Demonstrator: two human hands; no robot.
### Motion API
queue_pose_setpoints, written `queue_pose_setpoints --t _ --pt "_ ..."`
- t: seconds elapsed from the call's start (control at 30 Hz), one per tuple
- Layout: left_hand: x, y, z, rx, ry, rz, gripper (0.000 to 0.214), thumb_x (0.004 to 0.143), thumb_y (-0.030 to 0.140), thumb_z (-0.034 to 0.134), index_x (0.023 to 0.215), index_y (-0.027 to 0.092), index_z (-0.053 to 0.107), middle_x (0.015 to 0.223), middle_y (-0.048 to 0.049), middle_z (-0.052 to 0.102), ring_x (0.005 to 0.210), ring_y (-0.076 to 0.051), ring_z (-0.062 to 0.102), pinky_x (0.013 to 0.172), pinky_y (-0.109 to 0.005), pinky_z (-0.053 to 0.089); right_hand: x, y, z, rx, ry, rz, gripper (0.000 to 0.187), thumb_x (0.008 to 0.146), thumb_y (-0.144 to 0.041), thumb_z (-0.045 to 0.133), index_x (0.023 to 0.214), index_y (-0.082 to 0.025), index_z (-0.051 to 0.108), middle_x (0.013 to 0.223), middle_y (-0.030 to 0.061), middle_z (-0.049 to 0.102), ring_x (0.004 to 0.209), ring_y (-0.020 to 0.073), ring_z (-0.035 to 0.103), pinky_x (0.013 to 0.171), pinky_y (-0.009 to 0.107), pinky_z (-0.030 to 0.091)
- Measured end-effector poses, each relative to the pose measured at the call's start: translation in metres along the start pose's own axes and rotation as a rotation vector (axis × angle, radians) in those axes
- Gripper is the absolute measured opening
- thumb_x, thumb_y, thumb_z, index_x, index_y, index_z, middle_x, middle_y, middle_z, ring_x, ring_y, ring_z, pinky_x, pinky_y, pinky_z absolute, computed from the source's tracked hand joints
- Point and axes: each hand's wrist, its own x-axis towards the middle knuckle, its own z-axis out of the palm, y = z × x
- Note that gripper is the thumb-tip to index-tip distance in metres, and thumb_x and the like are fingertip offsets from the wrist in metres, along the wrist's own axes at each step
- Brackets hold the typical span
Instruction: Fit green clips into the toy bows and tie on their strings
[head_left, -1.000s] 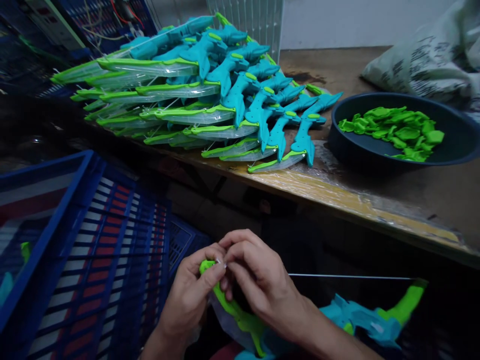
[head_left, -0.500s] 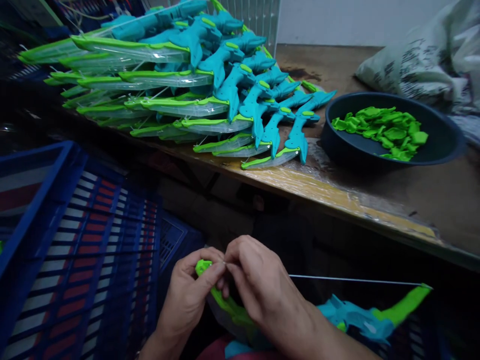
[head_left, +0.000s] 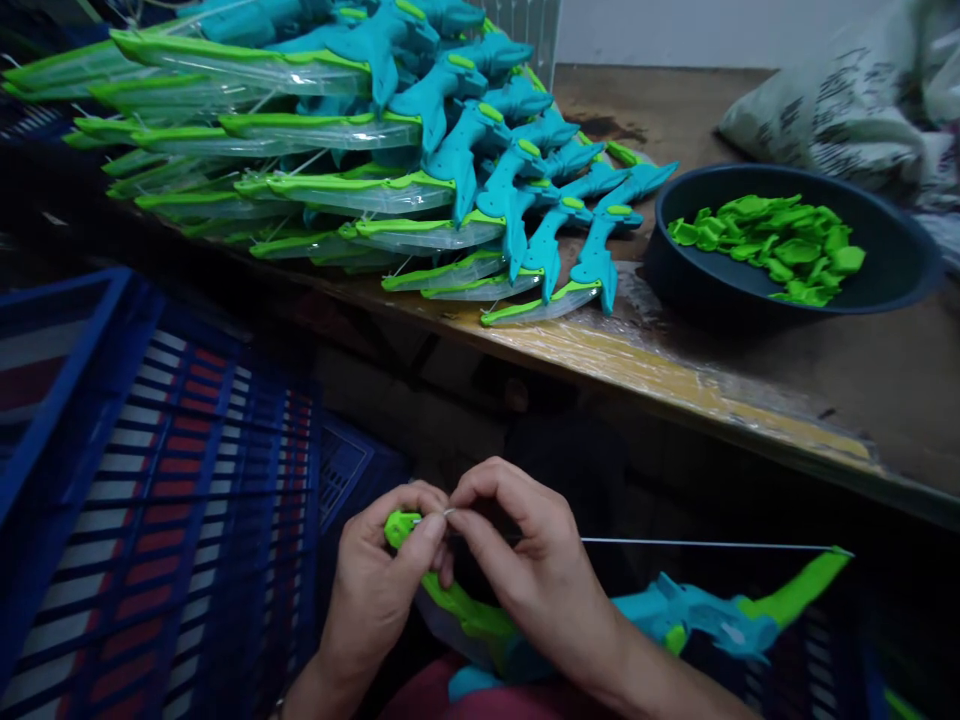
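Observation:
A blue-and-green toy bow (head_left: 664,612) lies across my lap, partly hidden behind my right forearm. My left hand (head_left: 375,580) is closed around one green limb tip, thumb and forefinger pinched at the end of the white bowstring (head_left: 712,543). Close against it, my right hand (head_left: 544,580) pinches the same bit of string between thumb and forefinger. From there the string runs taut to the other green tip at the right. Exactly how the string sits at the left tip is hidden by my fingers.
Several finished-looking toy bows (head_left: 465,150) are piled on the wooden table (head_left: 675,400). Beside them stands a dark basin (head_left: 795,300) of small green plastic parts (head_left: 795,240). A printed sack (head_left: 832,120) lies behind. A blue crate (head_left: 142,480) stands at the left.
My right hand has turned slightly and its fingers have opened up a little around the pinch, so a short bit of string shows between both hands. The view has shifted slightly.

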Motion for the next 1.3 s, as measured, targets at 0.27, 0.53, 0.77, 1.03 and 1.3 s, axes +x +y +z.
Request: queue_pose_setpoints --t 0.27,0.53,0.77,1.03,1.3 --pt "0.002 0.009 0.013 -0.386 0.002 -0.179 0.022 0.083 0.027 0.076 0.069 0.015 0.064 0.062 0.0036 0.050 0.049 -0.006 0.044 0.044 -0.016 0.042 -0.008 0.007 0.006 -0.120 0.058 -0.158 0.012 0.096 -0.008 0.059 0.089 -0.015 0.065 0.086 0.0023 0.065 0.080 0.0113 0.062 0.074 0.024 0.051" --pt "0.003 0.011 0.012 -0.350 -0.022 -0.162 0.023 0.082 0.029 0.078 0.069 0.015 0.065 0.058 0.0030 0.050 0.048 -0.007 0.045 0.044 -0.016 0.041 -0.009 0.010 0.005 -0.431 0.017 -0.465 0.015 0.094 -0.002 0.053 0.098 -0.010 0.065 0.090 0.0110 0.066 0.083 0.0182 0.058 0.072 0.032 0.052" --pt "-0.004 0.016 0.014 -0.275 -0.049 -0.078 0.023 0.090 0.025 0.070 0.069 0.015 0.064 0.065 0.0017 0.051 0.053 -0.008 0.048 0.047 -0.017 0.043 -0.012 0.006 0.003 -0.314 0.136 -0.385 0.013 0.093 -0.004 0.053 0.089 -0.014 0.061 0.080 0.0056 0.062 0.076 0.0152 0.056 0.067 0.030 0.048" --pt "-0.004 0.014 0.010 -0.250 -0.067 -0.100 0.021 0.091 0.029 0.070 0.074 0.016 0.065 0.069 0.0021 0.053 0.051 -0.006 0.050 0.047 -0.015 0.042 -0.010 0.002 0.000 -0.286 -0.011 -0.310 0.011 0.097 -0.015 0.061 0.106 -0.012 0.065 0.093 0.0073 0.064 0.088 0.0166 0.059 0.076 0.029 0.051" --pt "-0.001 0.011 0.014 -0.340 -0.117 -0.074 0.025 0.088 0.030 0.073 0.072 0.015 0.062 0.070 0.0013 0.048 0.051 -0.007 0.042 0.043 -0.017 0.039 -0.022 -0.001 -0.020 -0.619 -0.067 -0.423 0.021 0.098 -0.008 0.050 0.082 -0.015 0.061 0.074 0.0054 0.058 0.070 0.0162 0.054 0.061 0.027 0.045"
